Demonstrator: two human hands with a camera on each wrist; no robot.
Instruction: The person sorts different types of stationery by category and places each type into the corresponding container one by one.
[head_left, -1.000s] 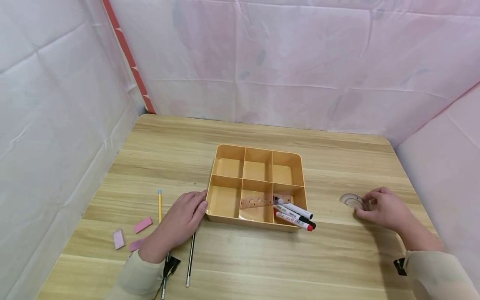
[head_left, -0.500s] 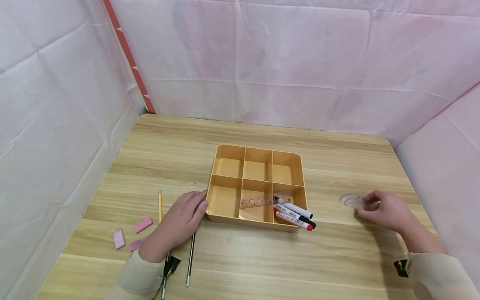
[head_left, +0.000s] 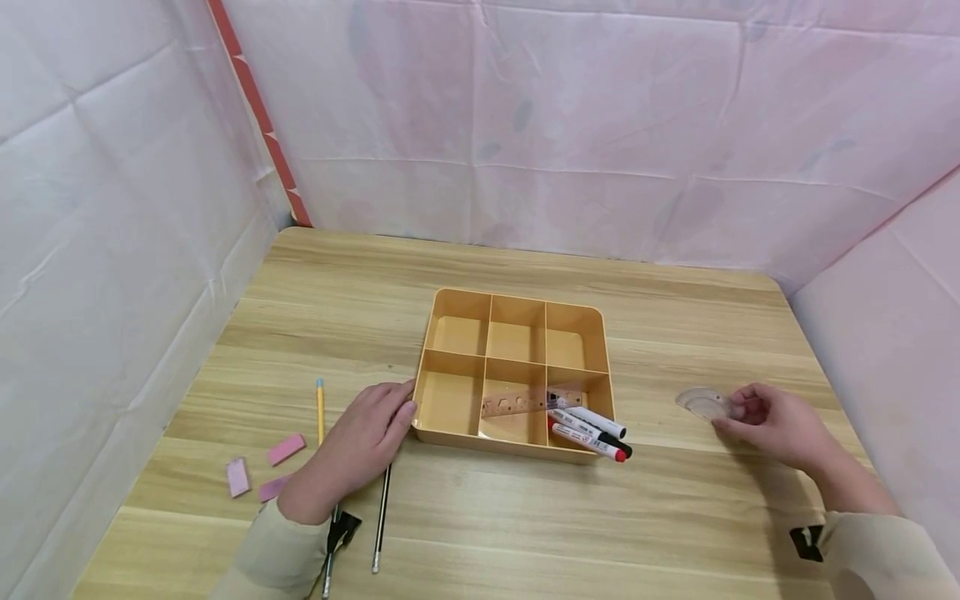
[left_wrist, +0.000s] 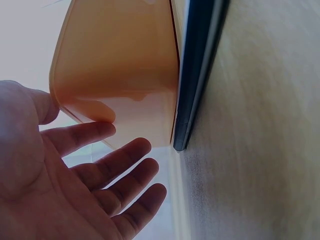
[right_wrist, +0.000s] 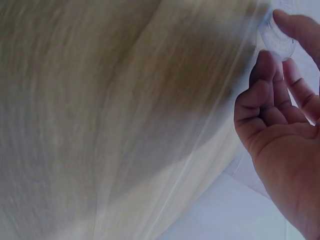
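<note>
My right hand pinches a clear protractor between thumb and fingers, low over the right side of the table. In the right wrist view the protractor shows by the thumb tip, partly hidden by the fingers. My left hand lies at the front left corner of an orange divided tray. Thumb and index finger touch the tray's wall in the left wrist view, the other fingers spread loosely. A clear pinkish ruler and three markers lie in the tray's front compartments, the marker ends over the rim.
Pink erasers lie on the wooden table at the left, beside a yellow pencil and a dark pencil. My left forearm covers part of another eraser. White sheeting surrounds the table's back and sides.
The protractor has shifted slightly left and tilted in my right hand, with more of my curled fingers showing. My left hand and the tray have stayed in place.
</note>
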